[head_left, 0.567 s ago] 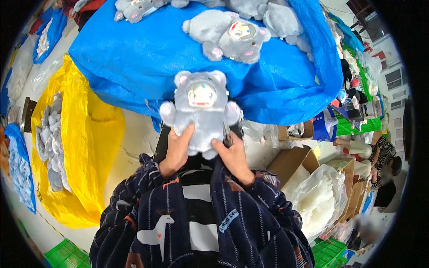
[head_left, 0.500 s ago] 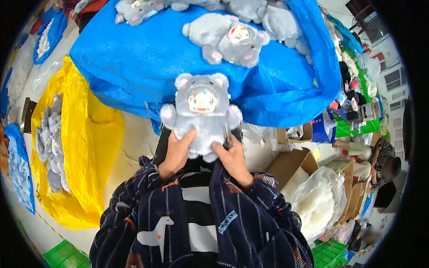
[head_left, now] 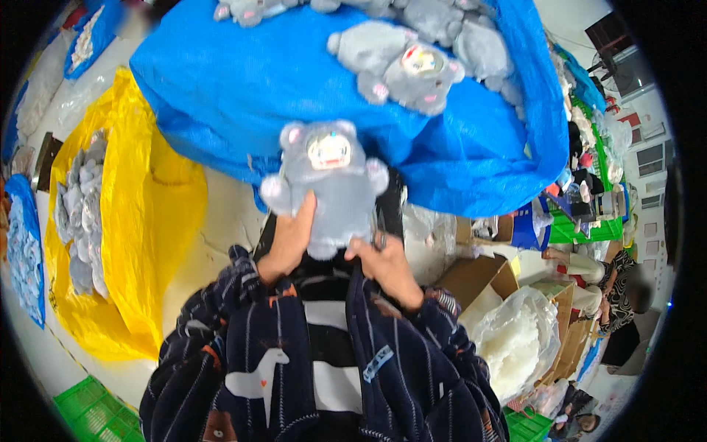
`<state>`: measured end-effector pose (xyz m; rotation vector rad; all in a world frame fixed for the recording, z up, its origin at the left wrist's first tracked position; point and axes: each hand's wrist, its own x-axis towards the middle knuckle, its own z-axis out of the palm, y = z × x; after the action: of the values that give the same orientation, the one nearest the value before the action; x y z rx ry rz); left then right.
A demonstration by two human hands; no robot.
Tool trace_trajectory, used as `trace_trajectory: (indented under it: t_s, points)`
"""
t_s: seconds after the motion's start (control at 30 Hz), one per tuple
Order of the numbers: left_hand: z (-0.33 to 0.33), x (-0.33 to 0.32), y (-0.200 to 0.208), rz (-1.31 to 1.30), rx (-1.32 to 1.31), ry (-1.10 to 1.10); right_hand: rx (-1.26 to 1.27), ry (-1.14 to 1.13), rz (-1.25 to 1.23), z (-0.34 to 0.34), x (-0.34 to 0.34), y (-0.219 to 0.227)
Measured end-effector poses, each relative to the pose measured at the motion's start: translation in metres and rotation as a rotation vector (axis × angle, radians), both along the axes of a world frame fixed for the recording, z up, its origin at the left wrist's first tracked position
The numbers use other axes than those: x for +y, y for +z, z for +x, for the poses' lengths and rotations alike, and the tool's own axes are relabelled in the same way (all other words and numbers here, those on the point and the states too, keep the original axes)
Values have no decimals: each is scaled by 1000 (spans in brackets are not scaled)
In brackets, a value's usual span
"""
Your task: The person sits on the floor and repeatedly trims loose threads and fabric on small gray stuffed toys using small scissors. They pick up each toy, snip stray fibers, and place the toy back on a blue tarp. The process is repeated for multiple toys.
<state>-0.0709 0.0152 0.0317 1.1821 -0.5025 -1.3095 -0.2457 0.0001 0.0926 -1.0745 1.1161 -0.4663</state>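
Note:
A grey plush bear (head_left: 341,202) with a pale doll face and pink inner ears is held upright before me, its face toward me. My left hand (head_left: 292,237) grips its lower left side, thumb across the belly. At the bear's lower right is my right hand (head_left: 387,267), fingers curled around a slim metal tool (head_left: 379,234). The tool's full shape is blurred and partly hidden. Beyond them, another grey plush bear (head_left: 401,66) lies on a big blue sack (head_left: 243,96).
To the left stands a yellow sack (head_left: 158,221) with several grey plush pieces (head_left: 81,214) inside. On the right are an open cardboard box (head_left: 482,283) and a clear bag of white stuffing (head_left: 512,346). A person (head_left: 615,302) sits farther right. A green crate (head_left: 99,412) is at lower left.
The bear has tilted slightly, its head moving left. My right hand has slid a little down and right from its lower body. The surroundings have shifted with the view.

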Motion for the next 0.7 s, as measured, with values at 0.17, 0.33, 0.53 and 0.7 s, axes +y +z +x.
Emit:
trace_trajectory:
  t_s: [0.17, 0.33, 0.53, 0.7]
  points:
    - [11, 0, 11, 99, 437, -74, -261, -145, 143, 9, 0, 1]
    - [51, 11, -7, 87, -45, -529, 242, 95, -762, 5, -14, 14]
    - [38, 27, -28, 16, 711, -263, -135, 384, -809, 20, -24, 26]
    - [135, 43, 24, -165, 360, 95, 121, 46, -942, 4, -70, 27]
